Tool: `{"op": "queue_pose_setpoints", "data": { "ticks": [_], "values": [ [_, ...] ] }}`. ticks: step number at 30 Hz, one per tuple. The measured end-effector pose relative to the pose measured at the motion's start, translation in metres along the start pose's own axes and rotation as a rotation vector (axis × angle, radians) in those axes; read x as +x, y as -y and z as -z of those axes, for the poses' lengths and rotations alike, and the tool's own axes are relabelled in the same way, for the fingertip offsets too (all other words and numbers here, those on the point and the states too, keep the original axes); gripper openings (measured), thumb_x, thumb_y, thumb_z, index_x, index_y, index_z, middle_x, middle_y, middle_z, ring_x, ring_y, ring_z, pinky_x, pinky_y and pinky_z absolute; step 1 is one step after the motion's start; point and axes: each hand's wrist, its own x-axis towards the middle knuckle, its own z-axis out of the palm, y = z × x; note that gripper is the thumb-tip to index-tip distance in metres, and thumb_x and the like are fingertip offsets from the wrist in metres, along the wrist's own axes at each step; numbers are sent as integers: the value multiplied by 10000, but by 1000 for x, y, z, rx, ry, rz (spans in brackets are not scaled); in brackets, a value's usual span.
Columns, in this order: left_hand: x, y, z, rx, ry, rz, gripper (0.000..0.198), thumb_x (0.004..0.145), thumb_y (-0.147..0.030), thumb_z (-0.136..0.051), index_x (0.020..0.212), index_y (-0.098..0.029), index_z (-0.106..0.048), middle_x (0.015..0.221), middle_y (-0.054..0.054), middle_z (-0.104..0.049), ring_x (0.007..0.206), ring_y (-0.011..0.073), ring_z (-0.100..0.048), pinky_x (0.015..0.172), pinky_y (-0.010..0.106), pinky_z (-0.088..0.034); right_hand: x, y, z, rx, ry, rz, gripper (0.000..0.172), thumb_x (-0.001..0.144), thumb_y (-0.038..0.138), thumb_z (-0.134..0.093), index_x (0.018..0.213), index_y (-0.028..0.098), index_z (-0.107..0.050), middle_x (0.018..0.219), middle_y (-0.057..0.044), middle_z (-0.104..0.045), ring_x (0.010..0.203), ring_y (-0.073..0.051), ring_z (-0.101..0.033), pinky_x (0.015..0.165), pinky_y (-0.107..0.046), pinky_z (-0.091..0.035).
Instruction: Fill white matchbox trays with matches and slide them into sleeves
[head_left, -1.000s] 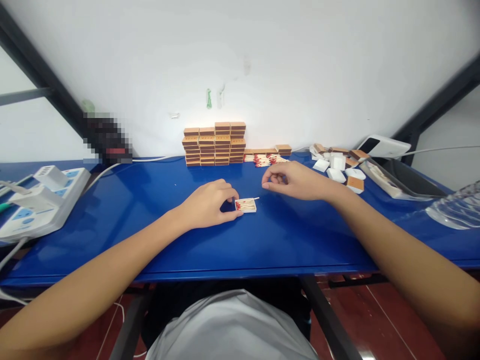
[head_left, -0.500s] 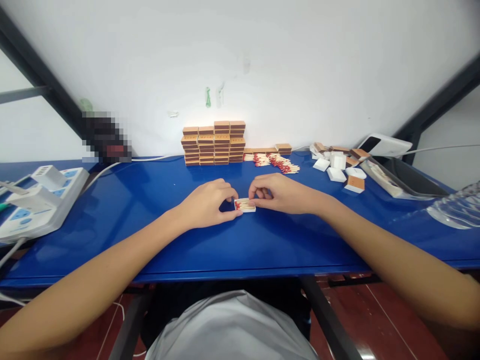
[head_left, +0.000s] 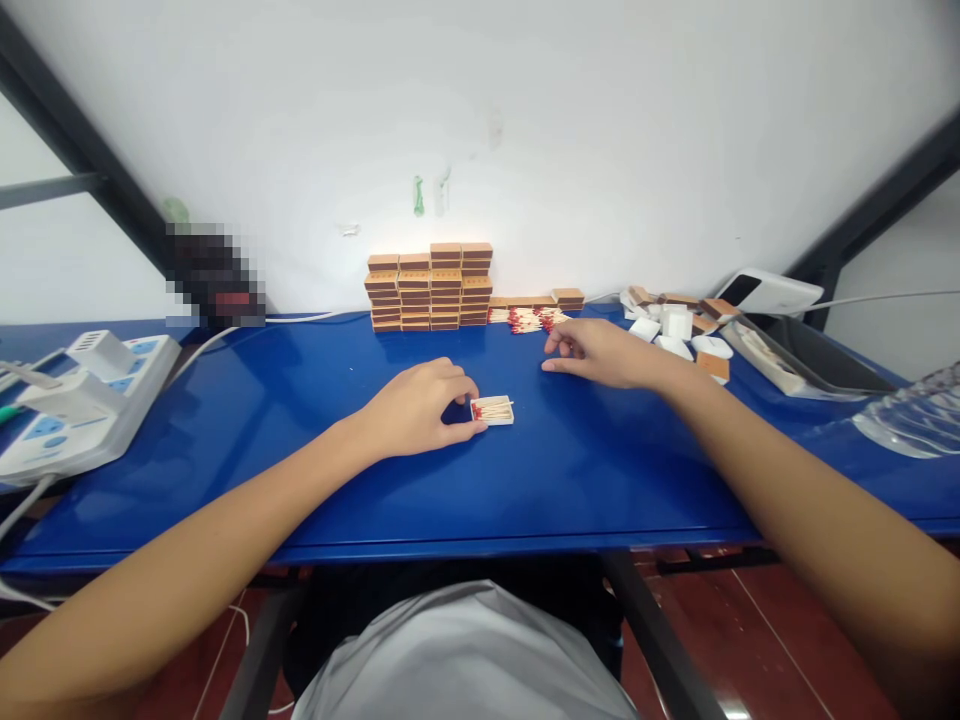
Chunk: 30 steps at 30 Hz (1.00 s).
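A small white matchbox tray [head_left: 504,421] lies on the blue table, with red-tipped matches [head_left: 493,408] inside it. My left hand [head_left: 427,405] grips the tray's left end between thumb and fingers. To the right and farther back, my right hand [head_left: 596,352] hovers over the table, its thumb and fingers apart and nothing seen between them. Just beyond its fingertips lies a pile of loose matches [head_left: 525,319], part of which the hand hides.
Stacked matchboxes [head_left: 430,290] stand against the wall, with a low row of matchboxes [head_left: 568,299] beside them. White trays and sleeves [head_left: 677,322] lie heaped at the right, near a black container [head_left: 825,355]. A power strip [head_left: 112,400] occupies the left side.
My right hand has left the matchbox tray and moved right and back toward the loose matches, its fingers opening. The left hand keeps hold of the tray.
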Motion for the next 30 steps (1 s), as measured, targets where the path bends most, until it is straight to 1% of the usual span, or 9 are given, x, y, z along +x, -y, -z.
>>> {"op": "queue_pose_setpoints", "data": {
  "ticks": [2,4,6,10,14,16,22,26,30],
  "values": [
    [0,0,0,6,6,-2,262,999,-437,-749,1076,-186,-752,1044,76,-769,996,261,-668,851,385,-519,-2,-4,4,3,58,-40,521,844,707,-732,975,202,-731,914,-95,-746,772,-223,-639,692,-330,-443],
    [0,0,1,6,14,-2,260,999,-431,-747,1080,-184,-755,1043,78,-768,993,261,-669,852,387,-522,-3,-8,7,20,133,-57,525,864,725,-699,941,207,-740,897,-96,-753,766,-229,-646,689,-338,-452],
    [0,-1,1,4,17,3,261,999,-431,-747,1085,-186,-757,1042,80,-766,999,264,-670,857,388,-524,-3,-14,11,25,171,-52,524,884,732,-669,896,213,-739,878,-94,-755,763,-234,-647,693,-346,-452],
    [0,0,1,9,18,8,268,998,-436,-745,1089,-184,-757,1044,83,-767,1009,270,-668,858,392,-524,-3,-34,19,-54,118,-88,472,901,677,-674,838,212,-727,838,-86,-747,760,-235,-634,706,-354,-427],
    [0,0,1,16,13,1,268,993,-437,-752,1083,-184,-755,1048,80,-767,998,265,-665,856,393,-525,-3,-55,23,-85,77,-123,419,951,584,-652,861,183,-732,834,-116,-742,767,-234,-622,717,-374,-402],
    [-1,0,0,18,14,0,268,992,-439,-752,1080,-186,-755,1048,79,-766,998,264,-667,853,391,-525,-2,-61,23,-53,66,-95,436,941,610,-658,871,188,-736,854,-116,-750,777,-237,-623,719,-373,-400],
    [0,1,0,8,9,-5,267,999,-441,-743,1078,-186,-756,1048,80,-767,997,263,-666,849,390,-524,1,-67,20,16,15,-65,567,815,793,-710,873,229,-733,815,-65,-729,731,-223,-592,690,-339,-392],
    [0,0,1,9,20,0,272,997,-443,-746,1080,-183,-755,1036,78,-764,990,263,-662,840,391,-522,2,-68,20,29,12,-53,613,810,838,-685,884,235,-761,782,-57,-708,708,-217,-564,685,-344,-381],
    [0,-1,2,10,20,-5,259,998,-423,-745,1093,-182,-752,1039,76,-761,1002,262,-663,846,392,-524,2,-67,21,6,-21,-45,644,800,862,-683,880,229,-774,725,-46,-661,667,-195,-517,669,-340,-354]
  ]
}}
